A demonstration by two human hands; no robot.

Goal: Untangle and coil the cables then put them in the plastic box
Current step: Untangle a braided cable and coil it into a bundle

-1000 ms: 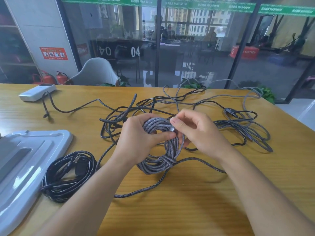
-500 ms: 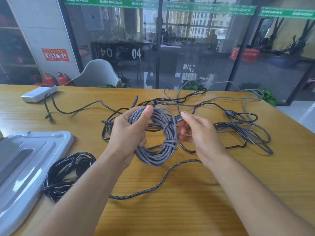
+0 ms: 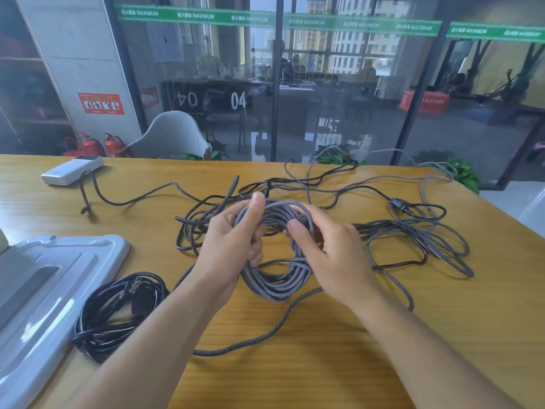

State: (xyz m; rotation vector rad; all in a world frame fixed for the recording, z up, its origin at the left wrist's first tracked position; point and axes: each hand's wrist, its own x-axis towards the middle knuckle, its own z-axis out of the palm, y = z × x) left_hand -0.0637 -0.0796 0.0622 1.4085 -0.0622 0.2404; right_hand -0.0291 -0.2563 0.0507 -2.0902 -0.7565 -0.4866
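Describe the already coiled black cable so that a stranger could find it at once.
Start at the grey plastic lid at the table's left edge. The coiled black cable lies beside its right side, near the left forearm. It is smooth, black and bundled, unlike the grey braided coil in the hands and the loose tangle beyond.

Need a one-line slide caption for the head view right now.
Both hands, left and right, grip a grey braided cable coil above the wooden table, loose cables behind.

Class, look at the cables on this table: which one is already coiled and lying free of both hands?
The glossy black cable bundle beside the grey plastic lid; the grey braided coil is gripped, the rest lie tangled.
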